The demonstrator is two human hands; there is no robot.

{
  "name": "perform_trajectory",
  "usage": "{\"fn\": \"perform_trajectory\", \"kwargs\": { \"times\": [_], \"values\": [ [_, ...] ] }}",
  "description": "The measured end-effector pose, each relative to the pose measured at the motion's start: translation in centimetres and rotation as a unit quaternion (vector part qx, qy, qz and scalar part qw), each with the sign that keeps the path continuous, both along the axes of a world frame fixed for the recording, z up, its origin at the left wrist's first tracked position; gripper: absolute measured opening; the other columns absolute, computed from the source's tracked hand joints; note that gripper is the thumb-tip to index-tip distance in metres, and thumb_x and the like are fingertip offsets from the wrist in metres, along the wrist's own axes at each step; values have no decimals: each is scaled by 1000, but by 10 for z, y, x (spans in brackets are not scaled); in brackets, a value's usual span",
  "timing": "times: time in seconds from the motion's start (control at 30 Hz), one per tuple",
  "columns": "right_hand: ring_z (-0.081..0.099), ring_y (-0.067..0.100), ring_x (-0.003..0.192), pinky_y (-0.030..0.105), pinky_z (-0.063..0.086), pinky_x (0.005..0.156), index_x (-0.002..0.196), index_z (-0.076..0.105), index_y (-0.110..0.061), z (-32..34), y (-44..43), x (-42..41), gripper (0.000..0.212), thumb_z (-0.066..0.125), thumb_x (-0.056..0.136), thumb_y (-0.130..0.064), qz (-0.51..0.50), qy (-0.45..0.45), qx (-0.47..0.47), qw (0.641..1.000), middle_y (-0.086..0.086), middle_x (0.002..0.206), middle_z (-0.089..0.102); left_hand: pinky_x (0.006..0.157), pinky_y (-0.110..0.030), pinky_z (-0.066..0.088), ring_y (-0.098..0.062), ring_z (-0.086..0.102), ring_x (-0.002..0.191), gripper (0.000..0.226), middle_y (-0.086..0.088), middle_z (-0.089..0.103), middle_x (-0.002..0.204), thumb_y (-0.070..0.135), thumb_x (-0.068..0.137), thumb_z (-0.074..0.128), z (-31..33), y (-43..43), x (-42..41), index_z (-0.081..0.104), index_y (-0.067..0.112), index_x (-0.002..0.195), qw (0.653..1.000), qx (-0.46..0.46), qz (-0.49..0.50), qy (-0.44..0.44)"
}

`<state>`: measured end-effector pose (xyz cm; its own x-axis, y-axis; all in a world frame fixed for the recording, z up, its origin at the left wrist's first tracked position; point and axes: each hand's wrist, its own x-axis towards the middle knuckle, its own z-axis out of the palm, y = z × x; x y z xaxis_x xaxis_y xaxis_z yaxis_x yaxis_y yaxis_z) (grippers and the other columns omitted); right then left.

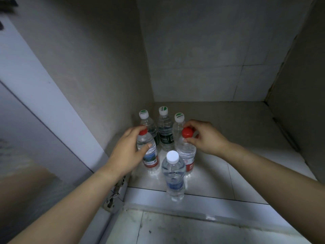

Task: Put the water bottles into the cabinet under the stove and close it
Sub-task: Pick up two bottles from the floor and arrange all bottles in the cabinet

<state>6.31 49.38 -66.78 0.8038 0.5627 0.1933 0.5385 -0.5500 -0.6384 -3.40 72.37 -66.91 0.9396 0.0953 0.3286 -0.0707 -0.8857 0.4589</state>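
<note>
- The left hand wraps the shoulder of the left red-capped bottle, thumb across the front and fingers curled behind.
- The right hand pinches the right red-capped bottle at the neck, just under the cap, with fingertips only.
- Both bottles appear to stand upright on the cabinet floor near the left wall, just in front of 3 green-capped bottles.
- 1 white-capped bottle stands in front of them, near the front edge.
- Risk: the group is tight, so a wrist pulled back carelessly could knock the white-capped bottle out over the edge. It also looks close enough to the sill to foul the door at closing.
</note>
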Motion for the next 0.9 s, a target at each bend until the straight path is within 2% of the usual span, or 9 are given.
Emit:
{"fn": "perform_trajectory", "kwargs": {
  "times": [0.17, 0.3, 0.47, 0.57, 0.67, 0.73, 0.8, 0.87, 0.9],
  "values": [
    [61, 24, 90, 25, 43, 75, 112, 58, -7, 2, -6, -4, 37, 70, 79, -15, 6, -35, -30, 999, 10, 106, 64, 87, -24, 41, -14, 53, 110, 46, -1, 54, 125, 29, 83, 65, 1, -12, -9, 50, 22, 126, 996, -67, -8, 55],
    [61, 27, 91, 32, 48, 77, 110, 59, -6, 0, -14, -2, 34, 70, 78, -14, -3, -55, -42, 998, 13, 105, 65, 95, -33, 47, -13, 57, 106, 30, 1, 59, 119, 27, 84, 65, -3, -21, -14, 55, 31, 112, 978, -168, -50, 109],
    [59, 25, 90, 26, 43, 75, 110, 59, -6, -3, -23, -3, 35, 71, 78, -15, -20, -61, -36, 997, 13, 104, 64, 86, -24, 50, -8, 60, 93, 23, -1, 63, 110, 16, 86, 61, -9, -40, -22, 59, 29, 104, 920, -334, -100, 180],
    [58, 26, 95, 30, 46, 80, 114, 58, -8, -8, -19, -8, 40, 72, 77, -16, -11, -43, -8, 999, 13, 108, 63, 87, -21, 48, 0, 59, 95, 39, 12, 63, 105, 11, 75, 73, -17, -45, -25, 59, 34, 104, 921, -320, -118, 190],
    [56, 26, 104, 25, 40, 84, 121, 53, -10, -14, -17, -11, 48, 72, 77, -18, -14, -37, -3, 999, 13, 117, 60, 89, -25, 50, 1, 59, 96, 53, 10, 64, 106, 6, 66, 80, -25, -48, -23, 58, 31, 107, 922, -321, -103, 190],
    [57, 27, 104, 29, 43, 85, 121, 54, -10, -16, -18, -9, 46, 70, 78, -15, -23, -30, 7, 999, 13, 116, 61, 89, -28, 51, -1, 60, 97, 53, 9, 64, 107, 6, 67, 79, -29, -49, -21, 58, 32, 109, 928, -312, -100, 179],
    [59, 28, 100, 34, 48, 84, 117, 56, -9, -15, -21, -7, 41, 70, 78, -11, -33, -18, 29, 999, 14, 112, 62, 89, -24, 50, -3, 60, 100, 50, 9, 64, 109, 10, 72, 77, -33, -48, -18, 56, 32, 111, 932, -310, -92, 162],
    [59, 28, 97, 35, 49, 83, 113, 58, -8, -12, -23, -4, 37, 69, 78, -9, -37, -21, 39, 998, 13, 108, 63, 88, -19, 48, -3, 60, 101, 47, 8, 63, 111, 12, 76, 73, -34, -47, -14, 55, 27, 117, 935, -315, -71, 148],
    [60, 28, 97, 36, 49, 83, 112, 59, -7, -12, -24, -3, 36, 69, 78, -8, -37, -24, 39, 998, 13, 108, 63, 89, -21, 49, -8, 60, 103, 47, 6, 63, 112, 13, 78, 72, -34, -47, -11, 55, 24, 120, 935, -320, -57, 143]
  ]
}}
